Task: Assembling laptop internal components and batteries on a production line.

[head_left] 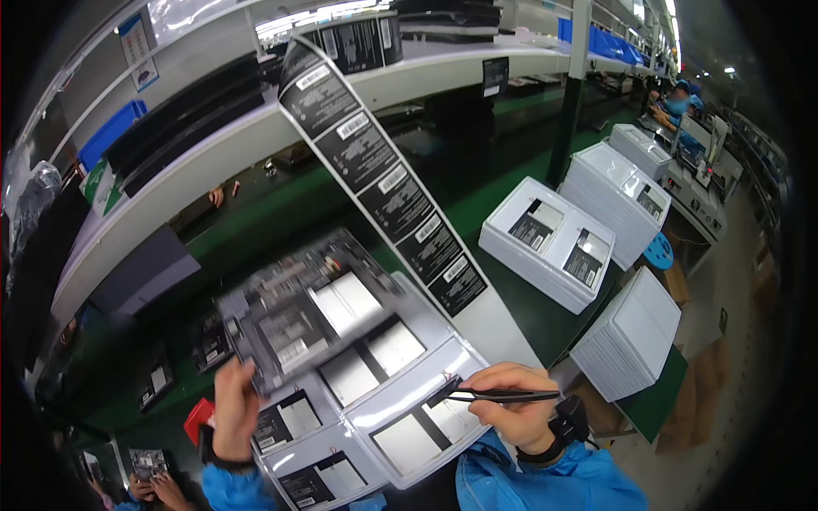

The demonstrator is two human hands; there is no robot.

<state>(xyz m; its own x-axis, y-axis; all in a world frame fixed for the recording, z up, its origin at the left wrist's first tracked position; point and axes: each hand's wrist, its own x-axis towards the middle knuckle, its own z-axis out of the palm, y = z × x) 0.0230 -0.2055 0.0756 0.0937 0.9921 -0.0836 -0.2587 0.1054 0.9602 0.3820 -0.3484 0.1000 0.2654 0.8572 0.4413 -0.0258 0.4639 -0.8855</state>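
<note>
Black tweezers (pixel 520 395) lie in my right hand (pixel 516 407), closed around them, with the tips over a white tray (pixel 349 439). Several flat battery packs (pixel 409 443), black and silver, sit in the tray's compartments; a small dark piece by the tweezer tips cannot be made out. My left hand (pixel 234 413) curls its fingers at the near left corner of a dark flat fixture (pixel 268 328). That fixture is blurred, holds a black-and-silver pack, and overlaps the tray's far side. A long strip of black labels (pixel 394 180) hangs from the shelf to beside the tray.
Stacks of white trays (pixel 626 336) stand at the right, one with packs (pixel 535 223) on top. A shelf (pixel 162 226) crosses behind, bearing black trays (pixel 183 119) and blue bins (pixel 605 43). Another person (pixel 677 111) works far right; other hands (pixel 158 488) show at lower left.
</note>
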